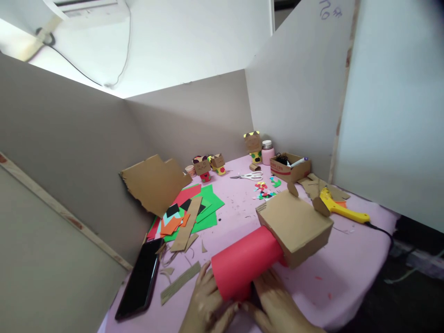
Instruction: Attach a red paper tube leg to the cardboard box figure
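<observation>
Pink bench (342, 273) | red tube (246, 261), lower centre, cardboard box (294, 222) at its upper-right end | left hand (205, 300) clamped on tube; right hand (277, 296) grip hidden, can't tell | hard squeeze could crease tube

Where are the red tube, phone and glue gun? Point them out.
Red tube (247, 263): head view, on the curved side.
Phone (140, 280): head view, on the dark screen.
Glue gun (347, 212): head view, on the yellow handle.
</observation>
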`<state>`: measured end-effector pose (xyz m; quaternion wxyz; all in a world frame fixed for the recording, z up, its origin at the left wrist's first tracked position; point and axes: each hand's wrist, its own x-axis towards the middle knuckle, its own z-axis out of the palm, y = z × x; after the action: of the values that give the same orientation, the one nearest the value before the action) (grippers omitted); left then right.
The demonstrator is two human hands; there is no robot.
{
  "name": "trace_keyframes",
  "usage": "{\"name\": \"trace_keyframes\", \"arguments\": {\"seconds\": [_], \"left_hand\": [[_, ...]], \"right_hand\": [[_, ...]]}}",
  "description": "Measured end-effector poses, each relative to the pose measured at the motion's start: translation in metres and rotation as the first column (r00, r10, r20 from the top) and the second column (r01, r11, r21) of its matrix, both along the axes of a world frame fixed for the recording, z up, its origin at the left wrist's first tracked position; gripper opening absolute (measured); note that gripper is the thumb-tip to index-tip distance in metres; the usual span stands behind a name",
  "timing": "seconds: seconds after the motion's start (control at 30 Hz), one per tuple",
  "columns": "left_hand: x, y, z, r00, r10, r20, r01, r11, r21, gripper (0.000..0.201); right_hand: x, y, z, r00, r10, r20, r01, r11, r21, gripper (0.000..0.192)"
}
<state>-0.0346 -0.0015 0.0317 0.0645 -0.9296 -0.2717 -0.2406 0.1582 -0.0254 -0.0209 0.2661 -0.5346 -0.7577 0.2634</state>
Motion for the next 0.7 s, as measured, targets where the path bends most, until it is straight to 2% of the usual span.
{"name": "trace_keyframes", "arguments": {"seconds": [0.17,0.3,0.43,0.57,0.7], "left_hand": [[0.002,-0.002,0.008,0.999,0.002,-0.053,-0.004,0.999,-0.036,0.032],[0.002,-0.001,0.010,0.999,0.000,-0.039,-0.003,0.997,-0.077,0.032],[0.003,-0.001,0.010,0.999,0.004,-0.036,-0.006,0.998,-0.064,0.030],[0.000,0.000,0.004,0.999,0.008,-0.053,-0.011,0.998,-0.065,0.032],[-0.007,0.006,-0.009,0.999,-0.034,-0.006,0.034,0.999,-0.032,0.044]], "right_hand": [[0.000,0.000,0.002,1.000,0.002,0.025,-0.002,1.000,-0.005,0.057],[0.000,-0.001,0.003,1.000,0.009,0.026,-0.009,1.000,0.006,0.057],[0.000,-0.001,0.003,1.000,0.011,0.005,-0.011,1.000,0.012,0.059],[0.000,-0.001,0.005,1.000,-0.002,0.002,0.002,1.000,0.011,0.057],[0.000,-0.001,0.006,1.000,0.005,0.014,-0.005,1.000,0.000,0.061]]}}
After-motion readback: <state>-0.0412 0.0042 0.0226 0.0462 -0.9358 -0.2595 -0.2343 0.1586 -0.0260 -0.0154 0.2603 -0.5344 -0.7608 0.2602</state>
